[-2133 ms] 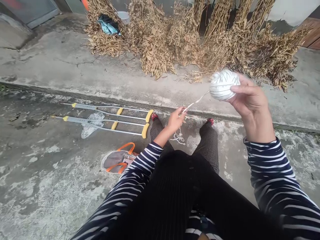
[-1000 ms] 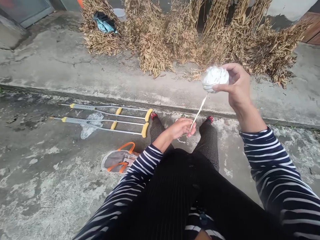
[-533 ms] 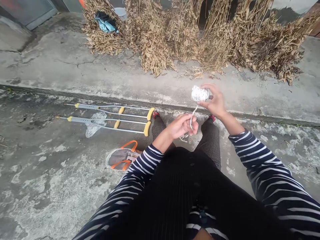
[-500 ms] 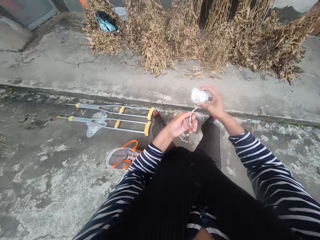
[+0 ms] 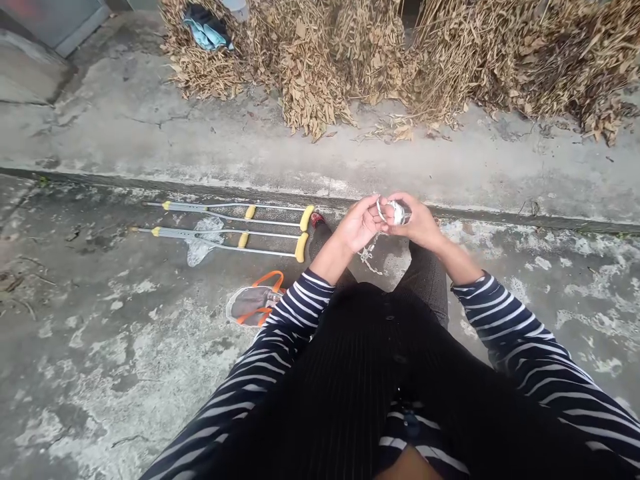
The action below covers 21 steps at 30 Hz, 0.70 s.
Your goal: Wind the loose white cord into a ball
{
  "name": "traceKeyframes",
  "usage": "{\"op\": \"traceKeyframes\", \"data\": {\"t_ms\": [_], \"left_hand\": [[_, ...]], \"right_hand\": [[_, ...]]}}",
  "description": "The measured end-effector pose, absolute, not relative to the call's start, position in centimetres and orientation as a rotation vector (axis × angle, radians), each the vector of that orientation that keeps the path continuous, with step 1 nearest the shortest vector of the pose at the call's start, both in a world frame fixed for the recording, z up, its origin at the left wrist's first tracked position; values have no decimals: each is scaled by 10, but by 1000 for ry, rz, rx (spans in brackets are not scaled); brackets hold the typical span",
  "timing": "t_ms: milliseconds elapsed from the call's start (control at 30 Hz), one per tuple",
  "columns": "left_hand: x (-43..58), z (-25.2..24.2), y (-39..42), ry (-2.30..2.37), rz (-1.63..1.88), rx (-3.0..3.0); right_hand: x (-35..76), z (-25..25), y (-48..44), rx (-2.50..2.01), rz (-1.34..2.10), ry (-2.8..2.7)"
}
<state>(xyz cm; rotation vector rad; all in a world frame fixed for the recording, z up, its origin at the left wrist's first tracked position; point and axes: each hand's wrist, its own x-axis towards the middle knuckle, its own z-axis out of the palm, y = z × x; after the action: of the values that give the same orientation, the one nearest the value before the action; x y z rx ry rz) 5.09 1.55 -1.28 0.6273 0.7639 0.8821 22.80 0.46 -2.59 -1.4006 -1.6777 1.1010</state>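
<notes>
A white ball of string point(image 5: 397, 212) is gripped in my right hand point(image 5: 420, 223), low in front of my knees and mostly covered by the fingers. My left hand point(image 5: 359, 225) touches it from the left, fingers pinched on the loose string point(image 5: 371, 252), which hangs in a tangled loop below both hands. I sit on concrete ground with my legs in dark trousers point(image 5: 430, 283) stretched forward. Striped sleeves cover both arms.
Two crutches point(image 5: 235, 230) with yellow pads lie on the ground at the left, a clear plastic bag point(image 5: 200, 243) across them. A pouch with orange handles point(image 5: 253, 303) lies by my left knee. Dried plant bundles point(image 5: 380, 60) stand beyond a concrete step point(image 5: 150, 187).
My right hand has come down from head height with the ball and met my left hand. The stretched string between them has shortened to a slack loop.
</notes>
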Motion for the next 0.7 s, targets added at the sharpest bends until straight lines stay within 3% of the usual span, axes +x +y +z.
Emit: {"op": "traceKeyframes", "data": {"t_ms": [433,633,700], "left_hand": [[-2,-37,74,779,356,1337],[16,-61,90,961,549,1579],[20,-75,91,988,662,1601]], "right_hand": [[295,13,25,-1812,752,-2207],[301,51,14,-1373,1729,-1897],[299,65,5,-1292,1914,-1674]]}}
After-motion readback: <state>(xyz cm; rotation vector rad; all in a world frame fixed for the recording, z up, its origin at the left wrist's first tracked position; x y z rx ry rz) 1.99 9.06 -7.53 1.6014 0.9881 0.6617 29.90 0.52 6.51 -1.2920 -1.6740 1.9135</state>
